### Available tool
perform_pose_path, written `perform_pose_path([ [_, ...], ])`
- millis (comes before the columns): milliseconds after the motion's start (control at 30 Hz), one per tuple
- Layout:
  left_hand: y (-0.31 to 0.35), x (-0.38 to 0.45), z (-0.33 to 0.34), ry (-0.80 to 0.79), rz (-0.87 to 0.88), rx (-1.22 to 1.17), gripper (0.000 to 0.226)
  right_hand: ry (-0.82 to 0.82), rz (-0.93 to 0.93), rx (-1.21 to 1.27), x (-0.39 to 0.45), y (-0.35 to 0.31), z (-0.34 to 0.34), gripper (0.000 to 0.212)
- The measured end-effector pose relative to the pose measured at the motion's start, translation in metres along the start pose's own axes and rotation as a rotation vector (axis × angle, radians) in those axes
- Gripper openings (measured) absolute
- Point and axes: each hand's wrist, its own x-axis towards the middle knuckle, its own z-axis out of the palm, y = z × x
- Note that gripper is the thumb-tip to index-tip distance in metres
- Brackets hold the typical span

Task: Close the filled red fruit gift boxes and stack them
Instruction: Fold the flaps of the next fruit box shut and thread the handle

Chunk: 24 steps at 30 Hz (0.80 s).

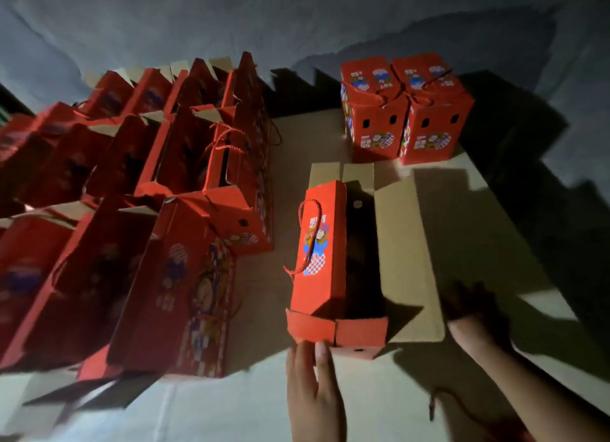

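— Where's the box?
— Half-open red gift box [325, 243] lying centre on flat cardboard [462, 230], one brown flap [406, 260] spread to its right.
— Hands?
— Left hand [312, 385] flat, straight fingers touching the near end flap [312, 329]. Right hand [472, 304] in shadow beside the brown flap; grip impossible to tell.
— Others?
— Two closed boxes [406, 111] side by side behind; open boxes [138, 184] crowded left.
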Motion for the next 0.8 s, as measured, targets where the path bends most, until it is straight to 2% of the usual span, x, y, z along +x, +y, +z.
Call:
perform_pose_path([
  [67,-0.017,-0.018,-0.032,-0.070,-0.003,0.007,0.027,-0.031,-0.058,0.153,-0.037,-0.067,-0.031,0.079],
  [167,-0.041,-0.040,-0.092,-0.180,-0.039,0.022,0.043,-0.091,-0.135,0.620,-0.094,-0.090,-0.043,0.070],
  [267,-0.060,-0.045,-0.148,-0.276,-0.079,0.061,0.046,-0.165,-0.058,0.937,-0.142,-0.103,-0.041,0.053],
  [367,-0.080,-0.036,-0.202,-0.356,-0.097,0.098,0.031,-0.089,0.058,1.205,-0.180,-0.119,-0.044,0.046],
  [433,-0.088,-0.024,-0.229,-0.400,-0.129,0.132,0.032,-0.103,0.136,1.327,-0.199,-0.119,-0.043,0.045],
  [500,-0.082,-0.016,-0.246,-0.402,-0.214,0.069,0.036,-0.208,0.117,1.333,-0.217,-0.119,-0.043,0.041],
  [600,-0.065,-0.012,-0.260,-0.476,-0.309,-0.069,0.056,-0.299,0.088,1.273,-0.235,-0.123,-0.041,0.057],
  [700,-0.047,-0.014,-0.265,-0.531,-0.400,-0.168,0.070,-0.275,0.053,1.186,-0.252,-0.122,-0.042,0.062],
  [800,-0.034,-0.020,-0.272,-0.599,-0.399,-0.202,0.076,-0.203,0.006,1.084,-0.271,-0.110,-0.043,0.049],
])
